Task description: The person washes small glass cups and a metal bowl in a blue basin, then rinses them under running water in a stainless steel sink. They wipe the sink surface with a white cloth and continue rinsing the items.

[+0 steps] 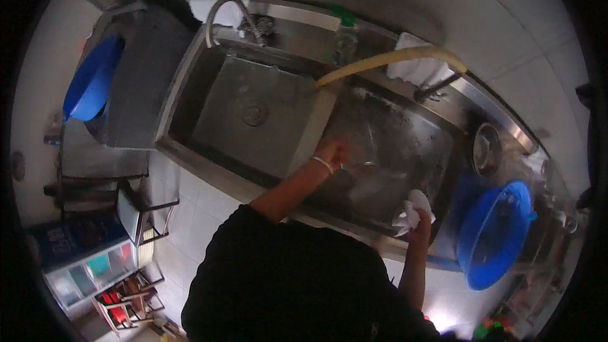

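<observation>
My left hand [336, 153], with a white band at its wrist, is over the right basin [394, 152] of a stainless steel double sink, just past the divider [311, 128]. Motion blurs its fingers. Right beside them is a faint clear shape with bright edges [371, 145]; whether it is a see-through vessel in that hand, I cannot tell. Lower right, above the same basin's near edge, my right hand [422, 222] grips a crumpled white cloth [412, 208]. The left basin [228, 95] has a round drain [254, 112] in its floor.
A yellowish hose [394, 57] runs from the black tap [439, 88] to the divider. A curved grey spout [231, 0], green-capped bottle [346, 40] and white cloth [418, 69] line the back. Right are a metal bowl [487, 149] and blue basin [496, 237]; another blue basin [95, 80] is left.
</observation>
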Motion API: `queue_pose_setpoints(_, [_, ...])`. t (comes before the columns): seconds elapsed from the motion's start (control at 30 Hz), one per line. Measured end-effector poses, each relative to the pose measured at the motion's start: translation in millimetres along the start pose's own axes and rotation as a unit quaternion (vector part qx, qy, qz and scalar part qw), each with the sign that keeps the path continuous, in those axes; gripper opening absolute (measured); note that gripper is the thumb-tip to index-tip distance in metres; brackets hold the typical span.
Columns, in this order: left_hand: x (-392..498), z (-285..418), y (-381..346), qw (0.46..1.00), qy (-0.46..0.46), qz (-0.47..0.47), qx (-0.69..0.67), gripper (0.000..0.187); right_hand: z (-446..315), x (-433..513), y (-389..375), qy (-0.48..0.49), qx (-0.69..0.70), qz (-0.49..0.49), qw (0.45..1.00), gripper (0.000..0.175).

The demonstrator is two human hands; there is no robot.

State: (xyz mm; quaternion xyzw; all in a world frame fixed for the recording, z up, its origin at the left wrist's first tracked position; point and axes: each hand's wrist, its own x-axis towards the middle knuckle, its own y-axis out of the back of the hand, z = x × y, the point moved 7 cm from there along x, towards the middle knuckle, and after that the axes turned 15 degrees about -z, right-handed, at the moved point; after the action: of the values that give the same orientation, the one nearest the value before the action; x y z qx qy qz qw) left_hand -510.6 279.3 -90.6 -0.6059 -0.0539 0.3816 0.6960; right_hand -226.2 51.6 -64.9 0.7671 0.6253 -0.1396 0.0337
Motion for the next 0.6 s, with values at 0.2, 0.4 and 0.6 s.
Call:
queue_pose_setpoints(0.2, [-103,176,30,0.873,-0.410,0.130,0.229,0.033,2,2,-7,-0.077,-0.070,-0.060,0.993,0.027])
queue_pose_setpoints(0.4, [-150,215,165,0.686,-0.366,0.491,0.393,0.029,17,0,-1,-0.057,-0.111,-0.021,0.992,0.030])
queue_pose_setpoints(0.6, [-123,174,237,0.489,-0.099,0.643,0.580,0.033,20,8,-13,-0.064,0.092,0.016,0.994,0.036])
